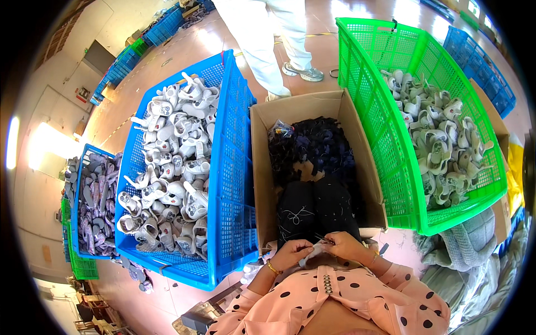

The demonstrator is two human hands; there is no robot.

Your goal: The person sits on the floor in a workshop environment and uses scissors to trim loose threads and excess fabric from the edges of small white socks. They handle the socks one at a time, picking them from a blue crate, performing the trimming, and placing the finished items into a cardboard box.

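Observation:
In front of my chest, above my lap, my left hand (292, 254) pinches a small pale grey-white shoe piece (314, 255), partly hidden by my fingers. Close beside it, my right hand (347, 248) is closed on what look like small metal thread snips (322, 238), their tips pointing toward the shoe piece. Loose white threads lie on my black trousers (298, 209). Just beyond my knees stands an open cardboard box (262, 184) holding dark scraps and a small clear plastic packet (281, 129).
A blue crate (228, 167) of small white shoes stands at my left; a green crate (385, 139) of similar shoes is at my right. Farther left, another blue crate holds purple-grey pieces (99, 195). A person in white trousers (257, 39) stands beyond the box. Grey padded fabric (463, 243) lies at right.

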